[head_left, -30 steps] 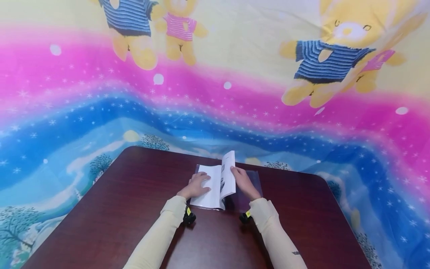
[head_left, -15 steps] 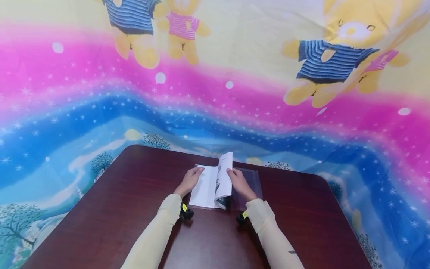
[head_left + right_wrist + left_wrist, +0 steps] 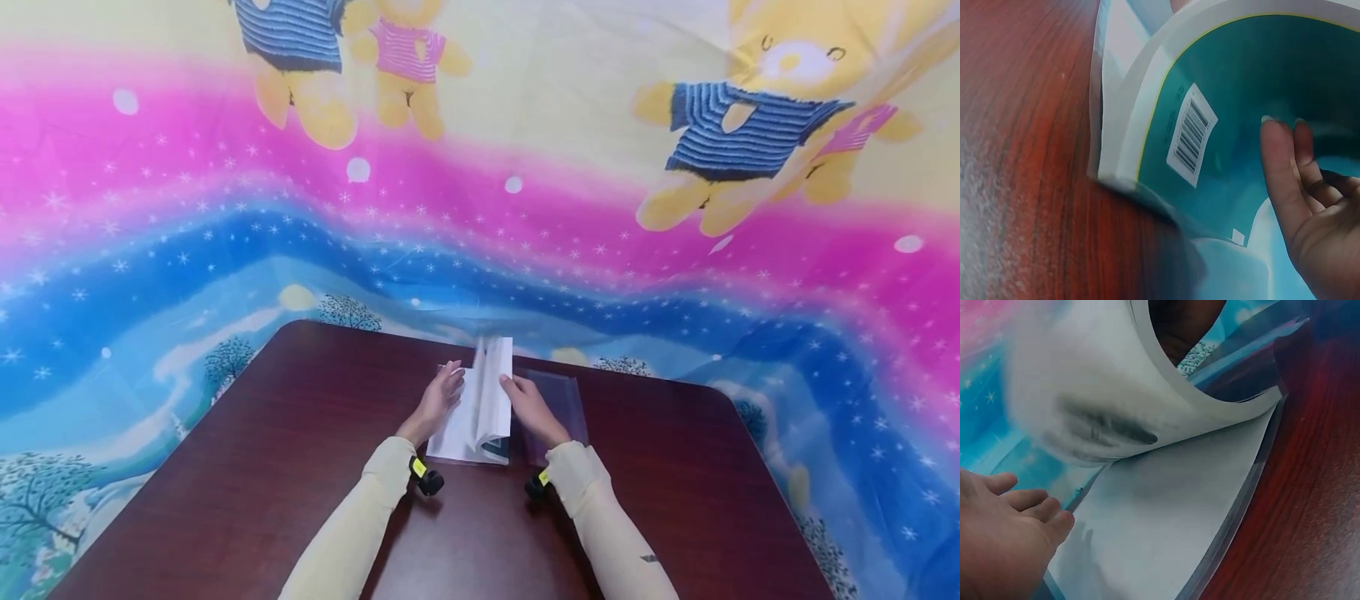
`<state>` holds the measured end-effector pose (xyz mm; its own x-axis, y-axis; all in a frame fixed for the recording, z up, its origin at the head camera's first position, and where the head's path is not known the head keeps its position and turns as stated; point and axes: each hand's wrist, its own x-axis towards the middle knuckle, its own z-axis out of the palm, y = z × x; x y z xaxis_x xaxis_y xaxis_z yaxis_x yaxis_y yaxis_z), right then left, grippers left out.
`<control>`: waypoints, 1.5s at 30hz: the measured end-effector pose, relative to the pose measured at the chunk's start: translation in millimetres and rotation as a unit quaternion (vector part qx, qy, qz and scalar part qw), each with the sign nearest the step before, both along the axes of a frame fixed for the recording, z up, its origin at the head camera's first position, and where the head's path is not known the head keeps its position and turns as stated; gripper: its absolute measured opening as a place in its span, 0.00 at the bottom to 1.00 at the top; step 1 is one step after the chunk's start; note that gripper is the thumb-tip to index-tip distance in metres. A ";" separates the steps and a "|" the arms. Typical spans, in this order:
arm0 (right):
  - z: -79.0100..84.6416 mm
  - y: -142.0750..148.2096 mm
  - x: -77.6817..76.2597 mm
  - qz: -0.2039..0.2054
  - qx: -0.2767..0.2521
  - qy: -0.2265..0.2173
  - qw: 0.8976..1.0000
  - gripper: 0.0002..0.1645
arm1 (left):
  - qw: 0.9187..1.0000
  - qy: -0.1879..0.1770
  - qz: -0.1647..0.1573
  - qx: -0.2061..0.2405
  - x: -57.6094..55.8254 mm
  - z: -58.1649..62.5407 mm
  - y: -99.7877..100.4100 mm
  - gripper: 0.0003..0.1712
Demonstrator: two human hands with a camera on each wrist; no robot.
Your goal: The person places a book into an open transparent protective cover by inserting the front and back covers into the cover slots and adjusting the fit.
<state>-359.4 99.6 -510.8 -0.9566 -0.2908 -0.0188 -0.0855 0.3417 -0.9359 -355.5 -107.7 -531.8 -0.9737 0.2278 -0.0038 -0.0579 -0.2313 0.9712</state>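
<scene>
A book [image 3: 450, 442] lies opened on the table, its left page flat and the thick right part bent upright. My right hand [image 3: 531, 408] grips that raised part, thumb on the pages and fingers against the green back cover [image 3: 1235, 75], which carries a barcode [image 3: 1192, 134]. Blurred loose pages [image 3: 1079, 394] stand between the two halves. Beside the left page is my left hand [image 3: 438, 398], palm turned up and fingers loosely extended, holding nothing in the left wrist view. A clear plastic cover [image 3: 561, 400] spreads under the book to the right.
The dark red-brown wooden table [image 3: 300, 417] has rounded far corners. A printed cloth [image 3: 480, 225] with bears and snowflakes hangs right behind its far edge. Black wrist cameras [image 3: 429, 482] sit under both cuffs.
My left hand first lay on the left page, then held its edge, and has now let go and turned palm up. Pages are falling leftward from the part held in my right hand.
</scene>
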 end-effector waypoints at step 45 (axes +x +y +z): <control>-12.9 -5.8 -10.3 0.090 0.000 -0.043 0.995 0.38 | 0.996 -0.028 -0.021 0.083 4.5 1.2 11.2 0.41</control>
<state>-369.6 93.8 -523.7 -0.8841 -0.4567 -0.0993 -0.0637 0.3284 -0.9424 -351.0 -96.5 -530.6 -0.9627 0.2700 -0.0170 -0.1238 -0.3840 0.9150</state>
